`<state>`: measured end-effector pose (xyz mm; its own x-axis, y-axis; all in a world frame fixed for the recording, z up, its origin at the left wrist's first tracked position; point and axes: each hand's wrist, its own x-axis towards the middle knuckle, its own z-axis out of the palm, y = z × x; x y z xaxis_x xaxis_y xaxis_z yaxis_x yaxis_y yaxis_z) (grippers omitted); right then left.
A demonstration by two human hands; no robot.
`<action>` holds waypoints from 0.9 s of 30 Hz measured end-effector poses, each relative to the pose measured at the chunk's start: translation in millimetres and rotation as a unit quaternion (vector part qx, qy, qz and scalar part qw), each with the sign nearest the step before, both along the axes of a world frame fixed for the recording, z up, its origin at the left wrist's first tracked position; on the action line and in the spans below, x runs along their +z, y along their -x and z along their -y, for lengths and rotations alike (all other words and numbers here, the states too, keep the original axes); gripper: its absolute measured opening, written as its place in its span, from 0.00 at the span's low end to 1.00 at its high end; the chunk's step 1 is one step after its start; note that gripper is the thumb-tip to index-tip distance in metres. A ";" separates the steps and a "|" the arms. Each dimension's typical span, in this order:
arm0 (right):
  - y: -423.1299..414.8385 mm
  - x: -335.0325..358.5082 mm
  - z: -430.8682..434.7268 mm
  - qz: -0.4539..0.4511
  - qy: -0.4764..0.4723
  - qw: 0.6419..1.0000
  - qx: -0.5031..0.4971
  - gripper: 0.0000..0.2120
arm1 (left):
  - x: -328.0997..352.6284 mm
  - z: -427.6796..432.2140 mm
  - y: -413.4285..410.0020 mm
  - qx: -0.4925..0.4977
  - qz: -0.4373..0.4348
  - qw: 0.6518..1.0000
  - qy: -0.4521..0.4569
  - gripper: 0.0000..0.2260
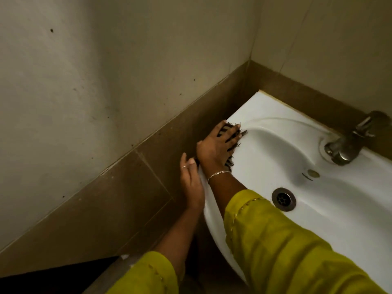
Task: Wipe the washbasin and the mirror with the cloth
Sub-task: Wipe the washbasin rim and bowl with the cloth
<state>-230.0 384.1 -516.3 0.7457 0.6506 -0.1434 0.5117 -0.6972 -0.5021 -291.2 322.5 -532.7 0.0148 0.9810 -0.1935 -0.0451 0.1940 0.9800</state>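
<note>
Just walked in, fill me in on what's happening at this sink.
A person in yellow sleeves is wiping the white washbasin. The right hand lies flat on a dark, frayed cloth, pressing it onto the basin's left rim near the wall corner. The left hand rests against the basin's outer left edge. The tap shows no running water and the drain is uncovered. No mirror is in view.

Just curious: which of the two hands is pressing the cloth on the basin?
The right hand, flat on the dark cloth on the washbasin rim; the left hand rests at its outer edge.
</note>
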 end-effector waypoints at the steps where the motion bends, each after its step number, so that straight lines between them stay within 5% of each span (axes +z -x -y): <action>1: 3.6 -0.3 2.1 -0.003 0.006 1.000 0.003 0.37 | -2.0 -1.8 1.5 0.019 0.038 0.998 0.036 0.18; 11: 34.1 5.2 46.5 0.000 0.028 0.993 0.112 0.37 | 4.2 -21.2 25.7 -0.102 0.091 0.971 0.194 0.32; 13: 40.2 4.9 61.3 0.007 0.034 0.990 0.139 0.32 | 7.6 -18.1 30.8 -0.161 0.077 0.966 0.185 0.32; 18: 51.5 7.9 96.6 0.002 0.065 0.979 0.193 0.29 | 13.6 -8.7 35.6 -0.256 0.025 0.959 0.123 0.12; 23: 54.8 6.1 128.7 -0.009 0.063 0.974 0.220 0.28 | 16.2 6.1 34.4 -0.262 -0.049 0.960 0.088 0.09; 27: 54.4 2.5 157.7 0.011 0.074 0.963 0.257 0.28 | 17.3 18.3 31.9 -0.260 -0.149 0.953 0.051 0.20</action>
